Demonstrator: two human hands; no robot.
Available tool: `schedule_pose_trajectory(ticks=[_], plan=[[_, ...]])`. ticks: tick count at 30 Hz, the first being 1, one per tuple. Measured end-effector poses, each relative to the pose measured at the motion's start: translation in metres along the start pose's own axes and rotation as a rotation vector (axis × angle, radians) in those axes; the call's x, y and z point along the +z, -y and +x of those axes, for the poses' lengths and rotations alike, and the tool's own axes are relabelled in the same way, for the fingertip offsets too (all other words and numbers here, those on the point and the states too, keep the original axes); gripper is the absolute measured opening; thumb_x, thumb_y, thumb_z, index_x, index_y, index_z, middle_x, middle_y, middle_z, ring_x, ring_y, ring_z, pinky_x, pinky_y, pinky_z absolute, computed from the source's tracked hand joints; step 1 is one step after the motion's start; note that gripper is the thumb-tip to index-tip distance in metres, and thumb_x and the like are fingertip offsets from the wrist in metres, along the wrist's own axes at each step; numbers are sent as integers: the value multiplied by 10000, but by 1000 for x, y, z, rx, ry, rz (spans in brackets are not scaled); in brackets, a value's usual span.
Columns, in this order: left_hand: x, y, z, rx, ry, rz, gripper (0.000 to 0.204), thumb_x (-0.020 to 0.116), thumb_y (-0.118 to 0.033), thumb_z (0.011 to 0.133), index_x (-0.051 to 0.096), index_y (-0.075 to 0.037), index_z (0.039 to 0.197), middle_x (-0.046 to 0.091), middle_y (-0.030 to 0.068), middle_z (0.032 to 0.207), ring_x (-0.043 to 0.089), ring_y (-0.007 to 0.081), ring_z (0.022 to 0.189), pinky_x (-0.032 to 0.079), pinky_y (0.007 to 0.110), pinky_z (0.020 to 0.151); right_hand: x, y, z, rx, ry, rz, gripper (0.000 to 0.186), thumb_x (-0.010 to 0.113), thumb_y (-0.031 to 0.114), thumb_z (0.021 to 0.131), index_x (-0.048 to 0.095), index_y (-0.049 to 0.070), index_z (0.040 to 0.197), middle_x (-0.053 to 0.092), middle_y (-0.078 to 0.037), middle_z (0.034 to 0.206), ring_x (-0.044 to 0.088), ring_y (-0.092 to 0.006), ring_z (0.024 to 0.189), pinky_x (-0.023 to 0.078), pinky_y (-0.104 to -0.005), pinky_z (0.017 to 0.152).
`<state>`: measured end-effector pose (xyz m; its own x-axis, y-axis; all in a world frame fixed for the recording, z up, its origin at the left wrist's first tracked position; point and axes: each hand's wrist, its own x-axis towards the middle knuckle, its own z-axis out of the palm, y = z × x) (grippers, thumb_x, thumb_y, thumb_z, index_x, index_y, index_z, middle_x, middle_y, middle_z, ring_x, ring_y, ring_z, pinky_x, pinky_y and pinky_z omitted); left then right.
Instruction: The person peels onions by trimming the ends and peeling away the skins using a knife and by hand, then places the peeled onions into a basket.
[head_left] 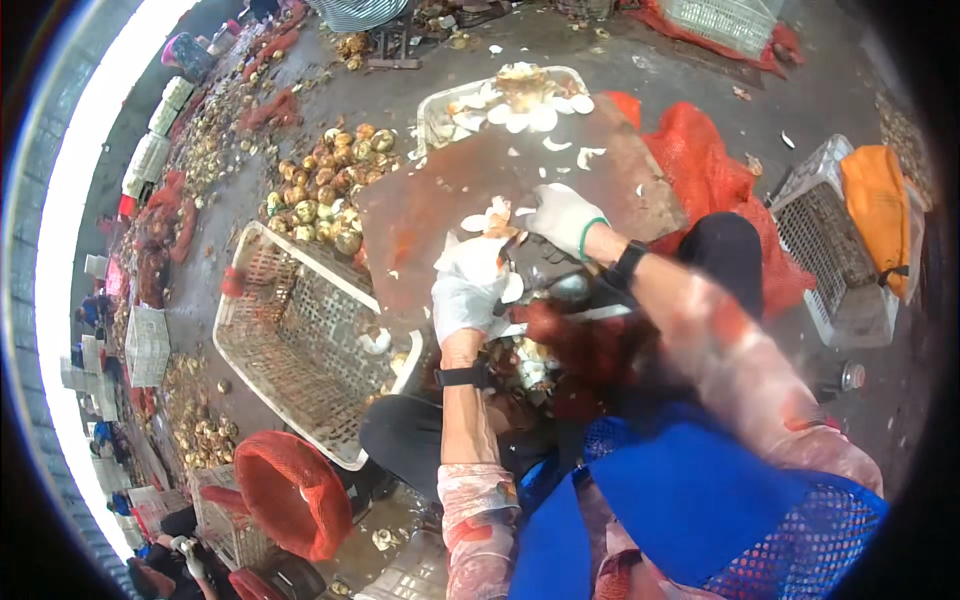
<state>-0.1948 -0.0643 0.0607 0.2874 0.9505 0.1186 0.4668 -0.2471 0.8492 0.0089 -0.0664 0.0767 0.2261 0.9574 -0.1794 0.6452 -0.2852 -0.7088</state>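
Note:
Both my hands wear white gloves and work close together over a worn brown board [400, 225]. My left hand [470, 270] is closed around a piece of onion [494, 222] with white flesh and brown skin. Just right of it, my right hand [563, 216] has its fingers curled in; a small pale tip shows beside them, but what they hold is hard to make out. White peeled pieces [515, 118] are heaped at the board's far edge, in a pale crate [424, 128]. A few scraps lie scattered on the board.
Unpeeled onions [330, 190] are piled left of the board. A white slatted crate [228, 335] stands at my left, near a red round basket [290, 490]. Red mesh sacks [700, 165] lie at right, beside another crate [830, 250] with an orange bag [872, 200].

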Motion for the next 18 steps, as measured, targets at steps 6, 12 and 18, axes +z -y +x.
schedule_pose_trajectory(ticks=[6,12,18], plan=[[3,1,3,62,-30,217,543,806,-264,684,627,-40,1145,689,165,1021,669,303,902,527,379,781,5,20,-34,-107,216,-124,436,594,435,859,636,79,1108,686,-172,997,643,-329,983,485,-387,860],[0,-28,9,-111,-2,340,553,781,-308,698,621,-49,1161,680,204,1027,659,354,946,532,403,793,12,26,-31,-112,203,-291,350,526,380,915,620,71,1048,683,-199,950,651,-388,901,496,-469,812],[-1,-34,13,-234,69,463,393,723,-345,766,636,-114,1071,690,165,1000,668,346,932,534,411,791,22,30,-30,-174,160,-405,268,489,233,893,616,66,1061,690,-204,934,672,-379,888,521,-475,774]])
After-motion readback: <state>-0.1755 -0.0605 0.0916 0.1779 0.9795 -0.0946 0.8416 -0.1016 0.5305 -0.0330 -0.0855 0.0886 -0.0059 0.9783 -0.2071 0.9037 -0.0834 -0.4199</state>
